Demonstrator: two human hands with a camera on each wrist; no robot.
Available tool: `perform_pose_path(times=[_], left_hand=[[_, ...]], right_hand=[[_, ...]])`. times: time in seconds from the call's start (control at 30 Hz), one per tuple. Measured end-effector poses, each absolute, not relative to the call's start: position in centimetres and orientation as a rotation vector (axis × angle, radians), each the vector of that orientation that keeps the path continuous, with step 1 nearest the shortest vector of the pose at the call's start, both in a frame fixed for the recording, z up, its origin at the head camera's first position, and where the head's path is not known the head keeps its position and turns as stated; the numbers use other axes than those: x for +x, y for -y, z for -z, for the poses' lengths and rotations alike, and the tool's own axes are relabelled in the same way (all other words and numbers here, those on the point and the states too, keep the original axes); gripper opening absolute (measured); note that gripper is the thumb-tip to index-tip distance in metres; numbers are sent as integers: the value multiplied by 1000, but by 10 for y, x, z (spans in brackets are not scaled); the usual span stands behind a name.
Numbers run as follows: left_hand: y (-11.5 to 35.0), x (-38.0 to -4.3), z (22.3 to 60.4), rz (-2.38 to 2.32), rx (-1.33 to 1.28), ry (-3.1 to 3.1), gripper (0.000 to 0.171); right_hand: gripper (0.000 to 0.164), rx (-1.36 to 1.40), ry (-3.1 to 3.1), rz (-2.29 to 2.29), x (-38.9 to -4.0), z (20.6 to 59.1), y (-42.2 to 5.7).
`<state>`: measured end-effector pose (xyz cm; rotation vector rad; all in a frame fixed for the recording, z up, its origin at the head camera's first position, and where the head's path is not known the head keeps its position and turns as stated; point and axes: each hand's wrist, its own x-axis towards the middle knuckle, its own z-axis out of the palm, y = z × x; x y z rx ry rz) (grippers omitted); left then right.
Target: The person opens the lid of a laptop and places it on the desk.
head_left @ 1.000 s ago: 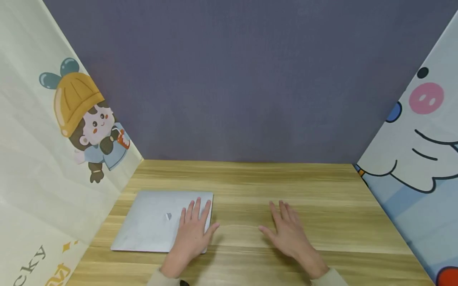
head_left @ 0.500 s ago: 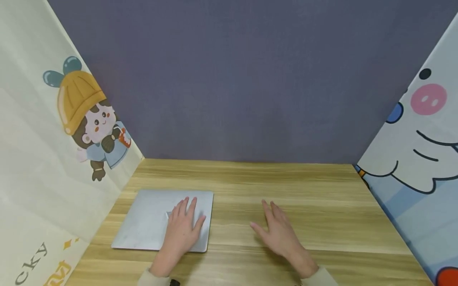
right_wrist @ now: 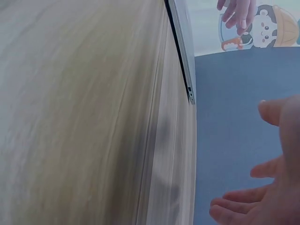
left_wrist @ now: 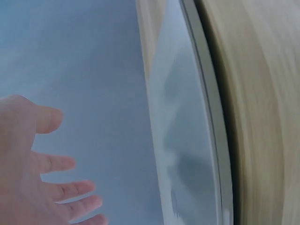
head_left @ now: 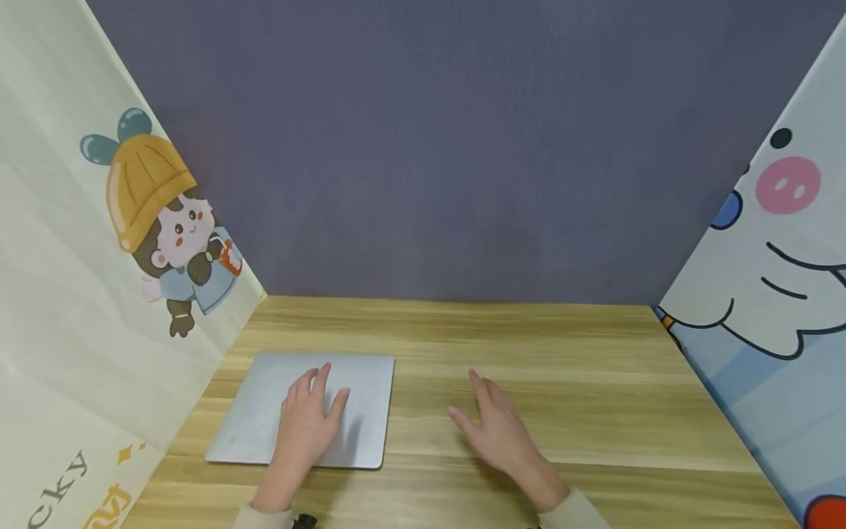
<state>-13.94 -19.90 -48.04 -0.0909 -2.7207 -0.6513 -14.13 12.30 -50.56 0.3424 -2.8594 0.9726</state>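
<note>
A closed silver laptop (head_left: 366, 411) lies flat on the left part of the wooden table (head_left: 562, 338). Over its lid is my left hand (head_left: 304, 422), fingers spread and slightly bent, holding nothing; it hides the logo in the head view. The left wrist view has this hand (left_wrist: 42, 178) apart from the laptop lid (left_wrist: 183, 140), which carries its shadow. To the right of the laptop, my right hand (head_left: 499, 433) hovers above the bare wood with relaxed fingers and nothing in it. In the right wrist view the laptop's edge (right_wrist: 183, 51) shows beyond that hand (right_wrist: 262, 187).
A dark grey-blue panel (head_left: 423, 147) rises behind the table's back edge. Light curtains printed with a cartoon child (head_left: 175, 228) and a pig-nosed figure (head_left: 786, 184) flank the left and right sides.
Both hands have shifted left. My left hand has passed from the laptop's right edge to over the middle of its lid, and my right hand has come closer to the laptop, which stays put.
</note>
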Motion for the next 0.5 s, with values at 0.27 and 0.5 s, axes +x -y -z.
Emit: perform_pose_path(times=[0.27,0.5], left_hand=[[220,-139,473,725,-13,2762,60],[237,-139,479,732,43,2748,58]], right_hand=[[83,379,2819,-1030,-145,502,-114],[84,406,2836,-1089,-148,503,-105]])
